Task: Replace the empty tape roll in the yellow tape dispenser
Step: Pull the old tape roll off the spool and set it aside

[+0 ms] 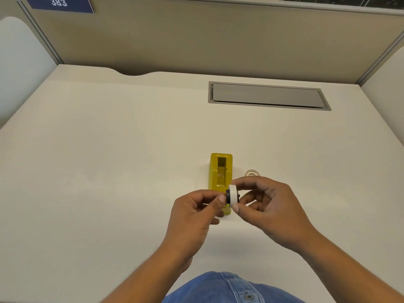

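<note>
The yellow tape dispenser [220, 171] stands on the desk, its roll cavity open and showing no roll. Just above its near end, both hands hold a white tape roll [233, 194] mounted on a black hub [228, 195]. My left hand [196, 212] pinches the black hub from the left with thumb and fingers. My right hand [265, 204] grips the white roll's rim between thumb and forefinger. A clear, nearly transparent tape roll [252, 172] lies flat on the desk right of the dispenser, partly hidden behind my right hand.
The white desk [109, 171] has a grey cable hatch [267, 95] at the back right. Beige partition walls [196, 40] enclose it on three sides. A blue denim shirt [229, 287] shows at the bottom edge.
</note>
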`<action>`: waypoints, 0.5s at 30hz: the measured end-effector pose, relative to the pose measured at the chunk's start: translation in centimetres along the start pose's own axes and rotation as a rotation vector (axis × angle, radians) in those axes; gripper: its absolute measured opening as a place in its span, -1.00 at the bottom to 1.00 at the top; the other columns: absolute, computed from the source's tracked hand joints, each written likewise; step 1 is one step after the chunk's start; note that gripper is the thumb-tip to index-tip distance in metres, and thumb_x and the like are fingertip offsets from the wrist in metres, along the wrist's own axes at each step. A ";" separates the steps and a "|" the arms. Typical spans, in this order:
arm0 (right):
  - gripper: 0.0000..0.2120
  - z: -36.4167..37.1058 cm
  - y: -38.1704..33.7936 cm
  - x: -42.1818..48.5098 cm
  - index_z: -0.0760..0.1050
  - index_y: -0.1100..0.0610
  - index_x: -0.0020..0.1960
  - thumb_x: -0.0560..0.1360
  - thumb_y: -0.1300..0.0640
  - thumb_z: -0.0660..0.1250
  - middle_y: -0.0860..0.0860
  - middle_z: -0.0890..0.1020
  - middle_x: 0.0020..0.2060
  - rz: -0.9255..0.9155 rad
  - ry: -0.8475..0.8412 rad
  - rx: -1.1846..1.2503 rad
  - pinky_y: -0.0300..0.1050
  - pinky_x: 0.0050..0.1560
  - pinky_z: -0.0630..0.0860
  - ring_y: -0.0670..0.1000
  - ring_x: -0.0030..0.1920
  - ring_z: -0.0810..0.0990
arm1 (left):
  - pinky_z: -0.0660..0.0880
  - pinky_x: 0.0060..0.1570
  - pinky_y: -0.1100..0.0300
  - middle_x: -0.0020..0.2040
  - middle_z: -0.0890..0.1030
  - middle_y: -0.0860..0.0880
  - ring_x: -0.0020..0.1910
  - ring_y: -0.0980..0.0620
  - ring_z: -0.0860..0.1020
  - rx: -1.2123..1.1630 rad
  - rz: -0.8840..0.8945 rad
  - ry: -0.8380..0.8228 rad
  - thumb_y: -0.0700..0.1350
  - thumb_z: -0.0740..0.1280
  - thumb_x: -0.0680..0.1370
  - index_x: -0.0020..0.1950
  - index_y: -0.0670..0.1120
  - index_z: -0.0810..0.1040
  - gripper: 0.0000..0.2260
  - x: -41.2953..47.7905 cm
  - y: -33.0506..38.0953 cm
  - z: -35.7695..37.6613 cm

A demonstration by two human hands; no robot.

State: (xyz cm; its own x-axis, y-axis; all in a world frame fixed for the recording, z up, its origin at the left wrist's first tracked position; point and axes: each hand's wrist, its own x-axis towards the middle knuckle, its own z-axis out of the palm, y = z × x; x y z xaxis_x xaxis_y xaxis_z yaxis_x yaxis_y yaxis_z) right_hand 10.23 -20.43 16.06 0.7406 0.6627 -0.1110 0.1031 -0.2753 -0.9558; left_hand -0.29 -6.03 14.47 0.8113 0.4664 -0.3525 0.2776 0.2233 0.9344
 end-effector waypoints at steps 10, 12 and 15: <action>-0.67 0.3 -0.1 -0.4 0.63 -0.08 0.06 0.34 0.16 0.56 -0.17 0.69 -0.07 0.015 0.012 0.000 -0.23 -0.29 0.60 -0.01 -0.17 0.68 | 0.54 -0.28 0.36 -0.26 0.70 0.06 -0.30 0.14 0.61 0.087 0.035 -0.029 -0.02 0.40 0.50 -0.09 0.05 0.70 -0.91 0.1 0.1 0.2; -0.67 0.3 -0.1 -0.4 0.64 -0.07 0.06 0.34 0.17 0.56 -0.15 0.69 -0.07 0.025 0.014 0.022 -0.23 -0.30 0.60 0.00 -0.21 0.68 | 0.55 -0.26 0.35 -0.23 0.71 0.07 -0.26 0.12 0.63 0.076 0.033 -0.009 0.03 0.38 0.50 -0.07 0.05 0.70 -0.88 0.1 0.3 0.3; -0.68 0.2 -0.2 -0.2 0.64 -0.05 0.05 0.34 0.19 0.57 -0.12 0.70 -0.08 0.033 0.023 0.050 -0.19 -0.27 0.62 0.00 -0.23 0.67 | 0.60 -0.18 0.26 -0.15 0.72 0.06 -0.18 0.09 0.67 -0.009 0.003 0.014 0.16 0.34 0.46 0.02 0.04 0.67 -0.73 0.2 0.5 0.4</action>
State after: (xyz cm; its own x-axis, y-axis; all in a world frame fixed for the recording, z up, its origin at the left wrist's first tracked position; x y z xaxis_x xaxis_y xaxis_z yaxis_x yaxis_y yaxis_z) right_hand 9.88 -20.39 16.18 0.7581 0.6377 -0.1367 0.0459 -0.2613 -0.9642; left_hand 0.19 -6.18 14.92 0.8048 0.4787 -0.3509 0.2707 0.2301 0.9348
